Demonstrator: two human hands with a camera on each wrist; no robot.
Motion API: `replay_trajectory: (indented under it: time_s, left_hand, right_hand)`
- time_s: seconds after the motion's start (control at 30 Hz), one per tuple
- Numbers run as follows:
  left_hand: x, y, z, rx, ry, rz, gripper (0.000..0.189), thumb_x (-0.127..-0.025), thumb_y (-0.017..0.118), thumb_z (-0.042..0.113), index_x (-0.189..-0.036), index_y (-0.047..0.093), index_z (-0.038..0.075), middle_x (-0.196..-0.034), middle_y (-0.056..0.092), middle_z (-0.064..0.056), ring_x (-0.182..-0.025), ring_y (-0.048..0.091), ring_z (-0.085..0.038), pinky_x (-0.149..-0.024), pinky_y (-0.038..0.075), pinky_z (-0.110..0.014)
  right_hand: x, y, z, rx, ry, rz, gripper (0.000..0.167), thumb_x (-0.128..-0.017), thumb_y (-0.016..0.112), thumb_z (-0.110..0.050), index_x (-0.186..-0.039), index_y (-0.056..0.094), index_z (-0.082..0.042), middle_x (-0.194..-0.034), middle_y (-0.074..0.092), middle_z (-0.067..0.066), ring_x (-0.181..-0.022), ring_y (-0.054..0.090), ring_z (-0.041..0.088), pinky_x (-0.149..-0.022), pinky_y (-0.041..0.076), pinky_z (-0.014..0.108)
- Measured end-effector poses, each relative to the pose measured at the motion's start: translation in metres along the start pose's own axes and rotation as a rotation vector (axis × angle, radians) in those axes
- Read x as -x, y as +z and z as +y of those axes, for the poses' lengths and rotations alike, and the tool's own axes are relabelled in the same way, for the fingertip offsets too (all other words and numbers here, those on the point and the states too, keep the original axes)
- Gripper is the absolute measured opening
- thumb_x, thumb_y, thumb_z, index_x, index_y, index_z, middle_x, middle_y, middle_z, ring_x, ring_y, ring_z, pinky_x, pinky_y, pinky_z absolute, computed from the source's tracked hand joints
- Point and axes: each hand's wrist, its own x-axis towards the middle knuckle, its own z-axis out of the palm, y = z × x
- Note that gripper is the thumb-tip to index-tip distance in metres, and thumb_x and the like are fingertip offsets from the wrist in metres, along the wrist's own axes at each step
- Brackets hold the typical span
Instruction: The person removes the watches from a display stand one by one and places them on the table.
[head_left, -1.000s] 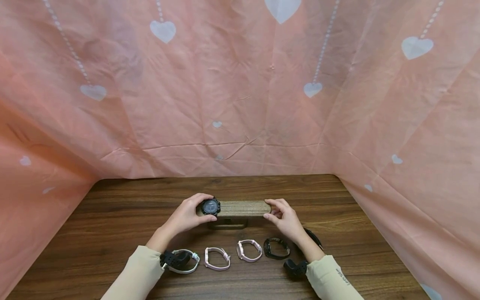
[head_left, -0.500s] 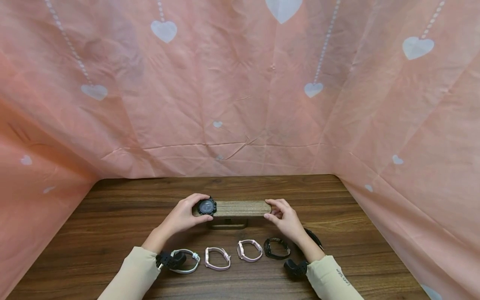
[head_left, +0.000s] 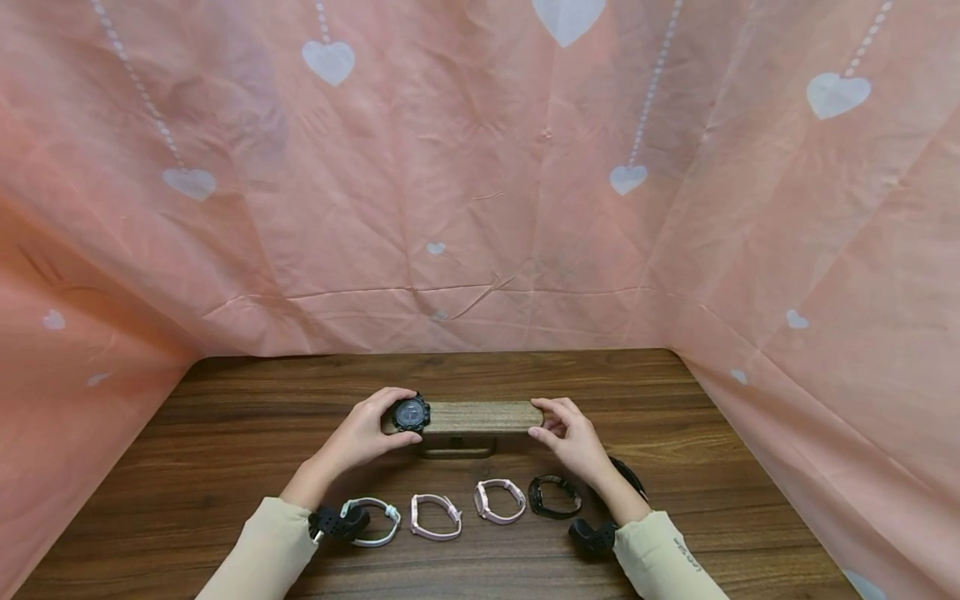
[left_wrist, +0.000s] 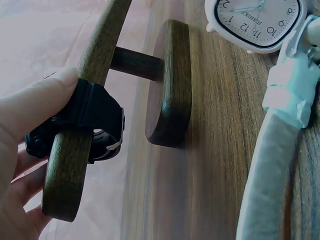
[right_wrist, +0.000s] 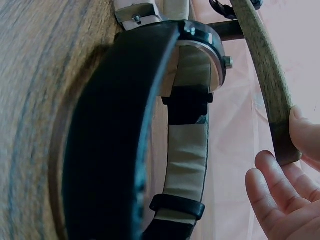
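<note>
A black digital watch (head_left: 410, 413) is looped around the crossbar (head_left: 483, 417) of a T-shaped wooden stand, near its left end. My left hand (head_left: 365, 429) grips the watch's case, thumb on the near side and fingers on the far side. In the left wrist view the buckled strap (left_wrist: 104, 107) hangs below the bar. At the bar's right end, my right hand (head_left: 573, 439) holds the tip between thumb and fingers. The stand's base (left_wrist: 172, 90) rests on the table under the bar, joined by a short dark post (left_wrist: 136, 63).
Nearer me lie a pale-strapped watch (head_left: 375, 543), two pink-strapped watches (head_left: 435, 537) (head_left: 501, 521) and a dark watch (head_left: 555, 512) in a row. Another black-strapped watch (right_wrist: 110, 125) is partly hidden under my right forearm. Pink heart-printed cloth (head_left: 480, 208) surrounds the wooden table (head_left: 247, 417).
The watch has slid a little left along the bar, with my left hand moving left alongside it. My right hand and the stand have kept their places.
</note>
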Motion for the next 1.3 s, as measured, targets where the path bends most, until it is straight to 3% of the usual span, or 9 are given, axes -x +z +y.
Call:
replay_trajectory:
  time_s: [0.77, 1.3]
  left_hand:
    - [0.007, -0.009, -0.006, 0.026, -0.077, 0.012, 0.062, -0.065, 0.086, 0.025, -0.118, 0.058, 0.01, -0.113, 0.061, -0.004, -0.102, 0.057, -0.02, -0.087, 0.047, -0.04]
    - [0.013, -0.01, -0.011, 0.048, -0.061, 0.052, 0.068, -0.057, 0.09, 0.017, -0.117, 0.057, 0.009, -0.111, 0.061, -0.002, -0.105, 0.056, -0.02, -0.09, 0.044, -0.041]
  right_hand:
    - [-0.001, 0.001, 0.002, 0.006, -0.024, 0.009, 0.04, -0.076, 0.074, -0.002, -0.115, 0.063, -0.001, -0.101, 0.057, 0.008, -0.075, 0.057, 0.011, -0.064, 0.05, 0.023]
    - [0.001, 0.002, 0.0, 0.025, -0.015, 0.019, 0.04, -0.076, 0.075, -0.002, -0.114, 0.063, -0.002, -0.098, 0.057, 0.007, -0.076, 0.057, 0.014, -0.064, 0.049, 0.023]
